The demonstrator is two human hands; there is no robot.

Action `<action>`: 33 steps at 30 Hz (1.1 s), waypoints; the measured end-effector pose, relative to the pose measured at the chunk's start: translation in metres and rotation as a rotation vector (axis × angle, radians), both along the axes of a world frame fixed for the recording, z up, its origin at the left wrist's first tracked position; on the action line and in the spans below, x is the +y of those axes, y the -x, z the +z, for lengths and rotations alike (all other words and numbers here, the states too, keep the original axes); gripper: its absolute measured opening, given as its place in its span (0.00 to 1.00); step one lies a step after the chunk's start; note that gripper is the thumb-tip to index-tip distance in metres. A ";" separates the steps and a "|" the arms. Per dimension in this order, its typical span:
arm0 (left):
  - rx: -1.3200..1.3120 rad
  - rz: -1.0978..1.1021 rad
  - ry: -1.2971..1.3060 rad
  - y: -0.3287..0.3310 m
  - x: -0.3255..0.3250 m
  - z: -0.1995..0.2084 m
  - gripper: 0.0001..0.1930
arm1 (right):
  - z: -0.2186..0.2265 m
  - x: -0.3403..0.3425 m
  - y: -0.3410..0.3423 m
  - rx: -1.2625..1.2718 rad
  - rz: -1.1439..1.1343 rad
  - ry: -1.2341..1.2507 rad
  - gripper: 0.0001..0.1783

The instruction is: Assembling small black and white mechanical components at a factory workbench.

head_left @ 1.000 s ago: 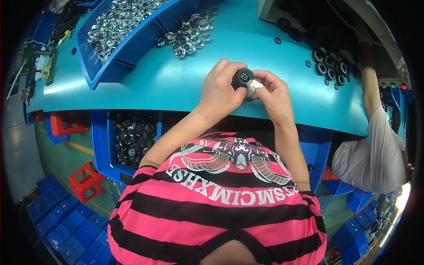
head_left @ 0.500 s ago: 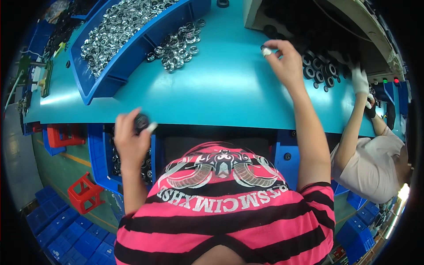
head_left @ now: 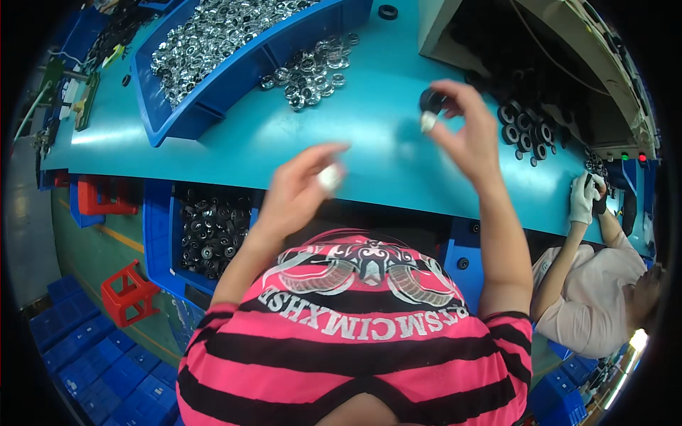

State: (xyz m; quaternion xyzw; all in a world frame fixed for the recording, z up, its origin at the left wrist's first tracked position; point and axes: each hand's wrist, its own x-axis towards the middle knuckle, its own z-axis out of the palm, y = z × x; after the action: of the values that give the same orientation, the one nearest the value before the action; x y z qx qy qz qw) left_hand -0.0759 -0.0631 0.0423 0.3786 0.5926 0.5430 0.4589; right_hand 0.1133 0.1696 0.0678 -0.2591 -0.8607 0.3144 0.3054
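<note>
My right hand (head_left: 469,135) is raised over the right middle of the table, pinching a black ring (head_left: 431,101) between thumb and fingers. A white cover wraps its thumb tip. My left hand (head_left: 298,192) hovers over the table's front edge, fingers apart and slightly smeared, with a white cover on its thumb and nothing visible in it. Below and left of it, a blue bin (head_left: 165,234) holds many dark round parts (head_left: 209,234). Right of my right hand lies a group of black rings (head_left: 526,131). Clear round pieces (head_left: 309,78) lie loose on the teal table (head_left: 383,153).
A large blue tray (head_left: 206,99) full of clear round pieces stands at the back left. At the back right is a pale open-fronted housing (head_left: 444,32). A co-worker's gloved hand (head_left: 582,199) is at the far right. A red stool (head_left: 129,295) stands on the floor.
My left hand has moved right and up from beside the blue bin, and the dark round piece it held is gone from it. My right hand still pinches a black ring, now more visible.
</note>
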 end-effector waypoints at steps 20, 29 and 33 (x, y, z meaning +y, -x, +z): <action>-0.959 -0.088 -0.255 0.000 0.039 -0.037 0.26 | -0.082 0.081 0.151 -0.140 0.097 -0.159 0.23; -1.042 -0.194 -0.286 0.001 0.049 -0.044 0.27 | -0.083 0.077 0.143 -0.210 0.117 -0.124 0.16; -1.098 -0.224 -0.282 -0.004 0.052 -0.044 0.26 | -0.074 0.052 0.105 -0.232 0.079 -0.055 0.15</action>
State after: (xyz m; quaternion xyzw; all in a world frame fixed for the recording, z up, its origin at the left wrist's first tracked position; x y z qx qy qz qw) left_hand -0.0719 -0.0107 -0.0018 0.1591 0.1458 0.6818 0.6990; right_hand 0.0087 0.2221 -0.0063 -0.2512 -0.9080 0.2705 0.1981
